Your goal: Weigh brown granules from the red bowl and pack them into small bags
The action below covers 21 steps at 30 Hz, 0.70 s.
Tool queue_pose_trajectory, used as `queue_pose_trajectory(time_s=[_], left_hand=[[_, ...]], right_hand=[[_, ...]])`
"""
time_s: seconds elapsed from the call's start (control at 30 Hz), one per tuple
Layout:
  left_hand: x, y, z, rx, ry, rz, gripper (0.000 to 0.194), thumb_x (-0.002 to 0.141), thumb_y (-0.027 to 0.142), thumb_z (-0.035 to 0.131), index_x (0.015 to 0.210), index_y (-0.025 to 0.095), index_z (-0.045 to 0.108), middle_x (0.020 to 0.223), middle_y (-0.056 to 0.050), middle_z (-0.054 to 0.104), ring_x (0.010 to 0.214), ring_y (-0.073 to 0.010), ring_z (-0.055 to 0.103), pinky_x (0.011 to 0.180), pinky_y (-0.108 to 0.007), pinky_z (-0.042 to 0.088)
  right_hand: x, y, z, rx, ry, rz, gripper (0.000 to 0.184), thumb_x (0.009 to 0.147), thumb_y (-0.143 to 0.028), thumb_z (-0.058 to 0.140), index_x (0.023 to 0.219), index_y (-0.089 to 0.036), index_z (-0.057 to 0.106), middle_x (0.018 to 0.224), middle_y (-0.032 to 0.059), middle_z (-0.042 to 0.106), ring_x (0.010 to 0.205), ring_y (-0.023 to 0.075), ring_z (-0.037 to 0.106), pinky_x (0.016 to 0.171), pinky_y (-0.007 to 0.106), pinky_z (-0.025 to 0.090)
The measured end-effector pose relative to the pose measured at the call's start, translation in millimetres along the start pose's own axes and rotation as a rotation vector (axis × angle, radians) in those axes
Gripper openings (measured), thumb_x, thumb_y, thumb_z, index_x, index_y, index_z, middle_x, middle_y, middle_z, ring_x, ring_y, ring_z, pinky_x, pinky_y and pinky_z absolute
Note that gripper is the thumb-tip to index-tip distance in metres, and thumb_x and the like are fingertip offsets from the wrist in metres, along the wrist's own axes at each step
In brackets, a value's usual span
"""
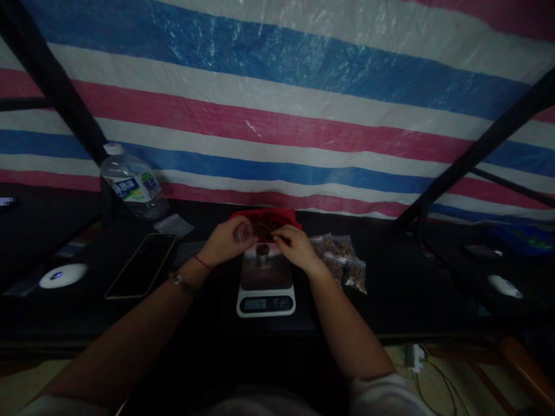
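Note:
My left hand (225, 240) is closed around a small clear, round plastic container (244, 232), held at the left side of a red bag (286, 216). Brown dried bits (265, 224) fill the bag's opening. At its right side, my right hand (297, 245) has its fingers pinched together; what is between them is too small to make out. Between and just below both hands, a small metal cup (262, 254) with brown bits in it stands on the steel plate of a white digital scale (266, 312). The scale's display is lit, its digits blurred.
Several small clear bags of brown bits (355, 274) lie right of the scale. To the left are a phone (143, 266), a white mouse (63, 275), an empty clear bag (174, 225) and a large plastic bottle (136, 185). Striped sheeting (277, 127) hangs behind the black table.

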<state>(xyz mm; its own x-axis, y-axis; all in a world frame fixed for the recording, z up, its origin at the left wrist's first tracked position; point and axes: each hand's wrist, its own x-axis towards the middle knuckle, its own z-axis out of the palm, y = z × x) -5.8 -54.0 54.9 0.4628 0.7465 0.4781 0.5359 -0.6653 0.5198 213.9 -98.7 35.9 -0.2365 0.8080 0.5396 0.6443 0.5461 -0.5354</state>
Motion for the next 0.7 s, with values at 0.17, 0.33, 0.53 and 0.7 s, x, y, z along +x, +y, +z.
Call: queue_pose_trajectory(time_s=[0.17, 0.33, 0.53, 0.7], left_hand=[[16, -30, 0.0, -0.016, 0.013, -0.009, 0.051, 0.066, 0.047, 0.070, 0.104, 0.017, 0.055, 0.093, -0.004, 0.064, 0.081, -0.0198, 0.062, 0.074, -0.030, 0.049], [15, -48, 15.1, -0.031, 0.066, -0.035, 0.051, 0.069, 0.048, 0.066, 0.107, 0.016, 0.053, 0.098, -0.006, 0.063, 0.088, -0.0213, 0.062, 0.080, -0.032, 0.049], [6, -54, 24.8, -0.060, 0.063, -0.008, 0.048, 0.069, 0.046, 0.067, 0.107, 0.019, 0.054, 0.098, -0.006, 0.064, 0.089, -0.0226, 0.062, 0.080, -0.034, 0.049], [5, -54, 25.0, -0.097, 0.062, -0.001, 0.043, 0.070, 0.045, 0.067, 0.102, 0.018, 0.054, 0.094, -0.005, 0.063, 0.085, -0.0222, 0.062, 0.077, -0.034, 0.050]], right_hand=[[-3, -7, 2, 0.127, -0.081, -0.091, 0.011, 0.081, -0.017, 0.059, 0.085, -0.020, 0.070, 0.083, 0.0037, 0.064, 0.079, 0.0143, 0.060, 0.072, 0.026, 0.048], [-5, -10, 5, 0.128, -0.155, -0.136, 0.010, 0.081, -0.018, 0.060, 0.076, -0.020, 0.069, 0.082, 0.0030, 0.062, 0.079, 0.0143, 0.059, 0.074, 0.027, 0.048], [-4, -8, 4, 0.095, -0.143, -0.097, 0.014, 0.084, -0.022, 0.057, 0.077, -0.019, 0.069, 0.080, 0.0040, 0.063, 0.077, 0.0150, 0.059, 0.071, 0.028, 0.048], [-1, -25, -2, 0.121, -0.029, -0.142, 0.014, 0.085, -0.022, 0.057, 0.076, -0.018, 0.068, 0.079, 0.0059, 0.064, 0.077, 0.0161, 0.060, 0.070, 0.029, 0.049]])
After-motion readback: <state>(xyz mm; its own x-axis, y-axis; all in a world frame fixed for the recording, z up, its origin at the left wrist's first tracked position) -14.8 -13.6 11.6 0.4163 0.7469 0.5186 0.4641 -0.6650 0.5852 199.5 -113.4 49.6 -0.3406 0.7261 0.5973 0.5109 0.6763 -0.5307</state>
